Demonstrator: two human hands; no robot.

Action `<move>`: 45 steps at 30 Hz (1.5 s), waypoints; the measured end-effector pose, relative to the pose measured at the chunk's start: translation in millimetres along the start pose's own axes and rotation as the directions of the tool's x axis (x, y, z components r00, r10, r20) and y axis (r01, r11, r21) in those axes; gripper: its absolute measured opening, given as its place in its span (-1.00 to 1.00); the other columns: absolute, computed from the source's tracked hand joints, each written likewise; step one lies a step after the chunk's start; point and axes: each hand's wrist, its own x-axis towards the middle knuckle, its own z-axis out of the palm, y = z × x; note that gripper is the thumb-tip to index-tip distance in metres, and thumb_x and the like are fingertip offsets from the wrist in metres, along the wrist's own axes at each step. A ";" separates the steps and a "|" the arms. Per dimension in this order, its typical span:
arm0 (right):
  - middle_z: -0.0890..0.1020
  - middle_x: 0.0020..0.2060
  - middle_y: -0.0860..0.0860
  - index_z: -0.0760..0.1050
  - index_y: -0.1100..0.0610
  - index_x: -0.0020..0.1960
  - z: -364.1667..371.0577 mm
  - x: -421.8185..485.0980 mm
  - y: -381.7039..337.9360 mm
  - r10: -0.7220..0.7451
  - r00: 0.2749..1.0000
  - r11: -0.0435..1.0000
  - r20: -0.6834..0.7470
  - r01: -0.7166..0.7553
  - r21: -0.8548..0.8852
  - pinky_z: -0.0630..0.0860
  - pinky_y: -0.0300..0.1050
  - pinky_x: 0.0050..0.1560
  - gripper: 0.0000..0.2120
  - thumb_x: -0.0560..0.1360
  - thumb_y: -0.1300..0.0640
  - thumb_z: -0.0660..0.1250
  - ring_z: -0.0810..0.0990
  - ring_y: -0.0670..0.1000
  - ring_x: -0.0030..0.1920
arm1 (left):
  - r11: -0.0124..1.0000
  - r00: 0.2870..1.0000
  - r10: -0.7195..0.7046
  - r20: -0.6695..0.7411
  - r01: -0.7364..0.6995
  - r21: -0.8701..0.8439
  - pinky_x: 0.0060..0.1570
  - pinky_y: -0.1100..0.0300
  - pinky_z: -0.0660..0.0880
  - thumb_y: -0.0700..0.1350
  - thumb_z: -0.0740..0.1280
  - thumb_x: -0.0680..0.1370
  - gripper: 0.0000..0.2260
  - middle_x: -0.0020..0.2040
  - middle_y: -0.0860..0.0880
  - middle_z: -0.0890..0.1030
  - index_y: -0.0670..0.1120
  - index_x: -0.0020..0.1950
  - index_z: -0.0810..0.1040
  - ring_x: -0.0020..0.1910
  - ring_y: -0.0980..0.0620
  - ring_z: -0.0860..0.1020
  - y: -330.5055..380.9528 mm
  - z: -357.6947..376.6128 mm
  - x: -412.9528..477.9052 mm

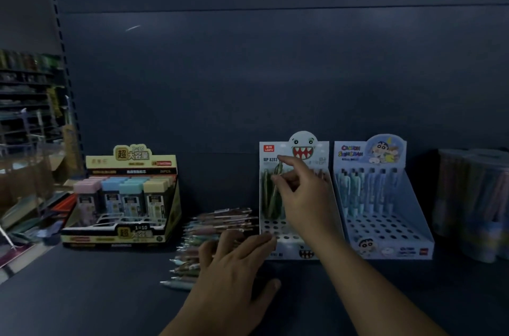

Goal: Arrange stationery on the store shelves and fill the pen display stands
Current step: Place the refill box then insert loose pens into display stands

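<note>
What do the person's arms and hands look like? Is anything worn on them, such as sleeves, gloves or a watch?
Both hands are bare: the left hand and the right hand wear no gloves. No sleeve covers the left forearm or the right forearm within the picture. No watch or bracelet shows at either wrist. The dim light would hide a thin ring.

The left hand (237, 275) covers part of the loose pastel plastic pens (220, 218). The right hand (303, 198) hides much of the white cardboard monster-face stand (303, 144); blur masks whether it pinches the slim green pen (268, 195). Right of it, blurred clear tubs (473, 198) run off-frame.
</note>
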 end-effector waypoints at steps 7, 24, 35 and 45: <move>0.66 -0.21 -0.15 0.58 -0.15 0.34 1.4 -0.9 1.3 0.001 1.000 1.000 0.000 -0.001 -0.002 0.53 -0.42 -0.13 -0.67 0.60 0.06 0.46 0.63 -0.22 -0.14 | 1.000 0.999 0.007 -0.037 -0.007 -0.010 0.26 -0.01 0.06 0.42 0.11 0.53 -0.37 0.54 0.55 0.05 0.39 0.60 0.12 0.51 0.15 0.08 1.2 -2.1 -2.6; 0.49 -0.44 -0.07 0.35 -0.26 0.53 7.6 -0.7 7.8 0.023 0.965 0.965 0.263 0.047 -0.259 0.54 -0.01 -0.35 -0.50 0.66 0.11 0.27 0.49 -0.04 -0.46 | 0.993 0.983 -0.088 -0.162 0.073 -0.091 0.12 0.04 0.33 0.20 0.33 0.41 -0.55 0.37 0.47 0.42 0.40 0.31 0.47 0.33 0.14 0.38 -0.6 -0.1 -5.5; 0.54 -0.37 0.02 0.10 -0.39 0.60 -0.8 -13.4 4.0 0.080 0.962 0.959 0.261 -0.003 -0.284 0.57 0.04 -0.38 -0.30 0.65 0.12 0.30 0.49 -0.01 -0.45 | 0.982 0.950 -0.153 -0.273 0.115 -0.151 0.10 0.05 0.28 0.09 0.34 0.49 -0.66 0.24 0.36 0.44 0.33 0.25 0.48 0.28 0.16 0.37 -2.3 -8.3 -8.1; 0.63 -0.29 -0.17 0.63 -0.05 -0.03 -21.9 -60.7 -36.4 0.078 0.959 0.991 0.274 -0.046 -0.122 0.47 -0.40 -0.31 -0.90 0.62 0.13 0.40 0.61 -0.25 -0.21 | 0.980 0.945 -0.186 -0.268 0.160 -0.117 0.09 -0.03 0.28 -0.09 0.45 0.53 -0.72 0.13 0.28 0.51 0.24 0.15 0.57 0.17 0.07 0.49 -66.6 -37.7 -33.5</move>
